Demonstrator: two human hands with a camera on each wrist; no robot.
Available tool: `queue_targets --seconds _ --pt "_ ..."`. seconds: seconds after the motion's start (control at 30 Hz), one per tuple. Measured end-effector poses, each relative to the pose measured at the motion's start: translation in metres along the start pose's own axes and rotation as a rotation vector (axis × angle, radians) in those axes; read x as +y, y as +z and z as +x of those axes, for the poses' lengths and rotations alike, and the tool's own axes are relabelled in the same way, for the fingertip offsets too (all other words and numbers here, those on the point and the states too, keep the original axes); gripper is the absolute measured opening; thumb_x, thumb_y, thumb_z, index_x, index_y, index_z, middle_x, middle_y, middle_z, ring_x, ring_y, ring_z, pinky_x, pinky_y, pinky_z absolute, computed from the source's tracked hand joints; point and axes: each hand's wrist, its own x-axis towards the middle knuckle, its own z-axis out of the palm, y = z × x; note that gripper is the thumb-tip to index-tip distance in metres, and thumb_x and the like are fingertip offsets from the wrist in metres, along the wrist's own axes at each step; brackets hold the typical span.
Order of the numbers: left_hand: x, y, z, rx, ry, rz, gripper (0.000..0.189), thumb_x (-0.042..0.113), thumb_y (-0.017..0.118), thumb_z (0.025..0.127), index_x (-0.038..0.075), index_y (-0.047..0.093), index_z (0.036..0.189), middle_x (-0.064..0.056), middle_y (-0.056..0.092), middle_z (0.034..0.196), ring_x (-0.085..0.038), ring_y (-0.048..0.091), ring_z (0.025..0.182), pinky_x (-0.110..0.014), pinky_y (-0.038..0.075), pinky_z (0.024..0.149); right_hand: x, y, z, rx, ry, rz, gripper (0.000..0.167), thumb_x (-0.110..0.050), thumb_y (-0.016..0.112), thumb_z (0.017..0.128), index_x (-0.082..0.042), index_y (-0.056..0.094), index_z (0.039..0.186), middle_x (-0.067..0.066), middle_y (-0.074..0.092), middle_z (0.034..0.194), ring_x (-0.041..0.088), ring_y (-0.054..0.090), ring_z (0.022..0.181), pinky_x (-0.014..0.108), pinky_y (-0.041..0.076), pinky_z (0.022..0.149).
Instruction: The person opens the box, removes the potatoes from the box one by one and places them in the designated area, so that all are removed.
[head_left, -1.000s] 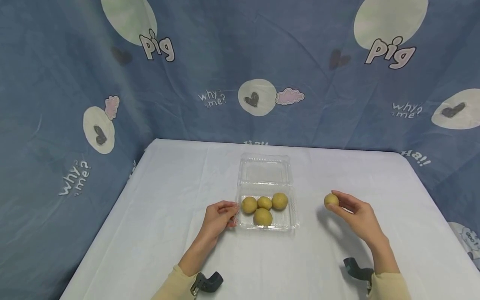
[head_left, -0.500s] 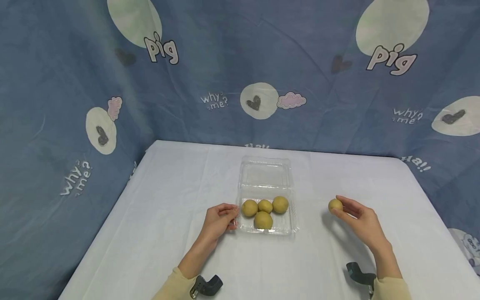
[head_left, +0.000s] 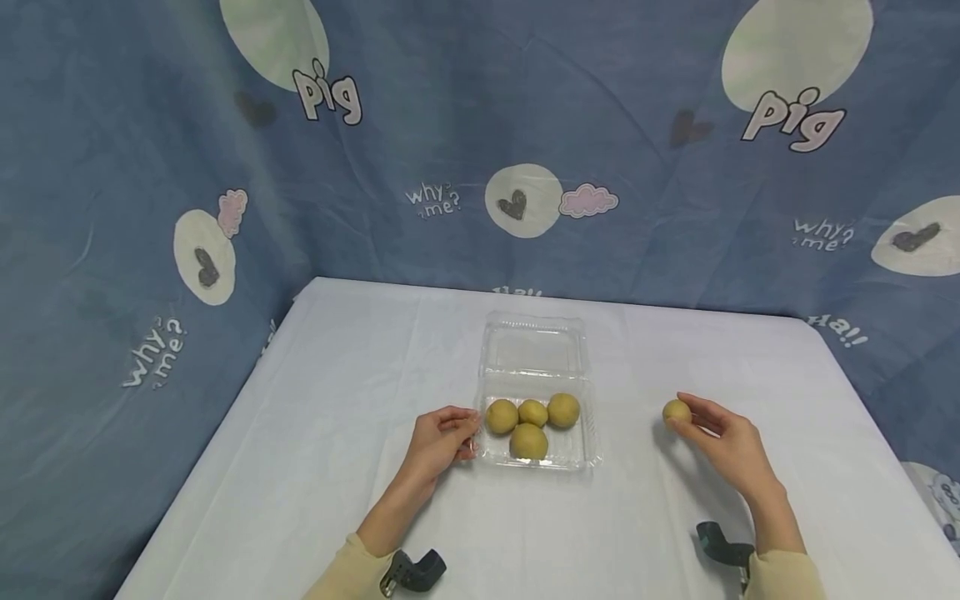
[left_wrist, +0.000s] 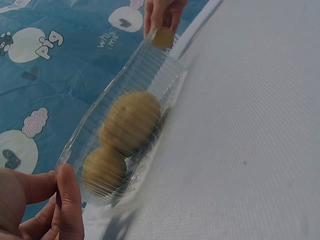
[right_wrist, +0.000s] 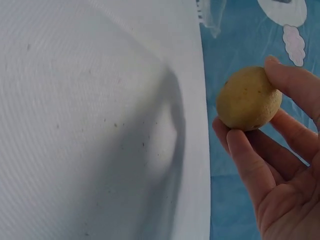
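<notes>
A clear plastic clamshell box lies on the table with its lid tipped back, away from me. Several round yellow-brown potatoes sit in its base, grouped toward the left and middle. My left hand pinches the base's left rim between thumb and fingers, seen close up in the left wrist view. Off to the right of the box, my right hand holds one small potato at its fingertips. That potato is above the table, and its shadow falls on the cloth.
A white cloth covers the table. Behind it and at both sides hangs a blue printed curtain. A dark camera mount juts from the left wrist, and another mount from the right.
My right hand has shifted slightly to the right with the potato, a little farther from the box. The left hand keeps its hold on the rim, and the head view has tilted slightly.
</notes>
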Motion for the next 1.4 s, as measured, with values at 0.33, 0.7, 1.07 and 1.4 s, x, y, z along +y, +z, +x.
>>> queue_targets --seconds 0.33,0.7,1.07,1.4 --pt "-0.010 -0.001 0.007 0.005 0.012 -0.009 0.022 0.007 0.069 0.091 -0.008 0.064 0.107 -0.008 0.063 0.079 -0.011 0.057 0.060 -0.021 0.055 0.051 0.004 0.004 0.005 0.055 -0.103 -0.115 0.044 -0.017 0.074 0.090 0.005 0.062 0.125 0.024 0.063 0.120 0.039 0.062 0.106 0.014 0.053 0.081" --pt "-0.010 -0.001 0.007 0.009 0.007 -0.009 0.022 0.007 0.070 0.091 -0.007 0.064 0.107 -0.007 0.062 0.078 -0.011 0.057 0.060 -0.021 0.055 0.051 0.007 0.007 0.012 0.046 -0.119 -0.206 0.043 -0.013 0.077 0.087 0.007 0.062 0.122 0.029 0.063 0.115 0.043 0.063 0.104 0.039 0.055 0.083" --pt "-0.009 0.001 0.004 0.023 0.001 -0.004 0.024 0.007 0.071 0.090 -0.007 0.064 0.107 -0.007 0.063 0.080 -0.010 0.058 0.060 -0.020 0.055 0.052 0.005 0.007 0.018 0.013 -0.102 -0.266 0.044 -0.011 0.076 0.087 0.007 0.060 0.124 0.031 0.062 0.115 0.046 0.062 0.104 0.052 0.054 0.086" --pt "-0.010 -0.001 0.005 0.011 -0.003 -0.016 0.022 0.007 0.070 0.091 -0.007 0.064 0.107 -0.007 0.063 0.080 -0.010 0.058 0.060 -0.021 0.055 0.052 0.005 0.010 0.022 -0.015 -0.061 -0.284 0.047 -0.016 0.076 0.087 0.005 0.059 0.127 0.032 0.060 0.120 0.048 0.060 0.106 0.053 0.054 0.085"
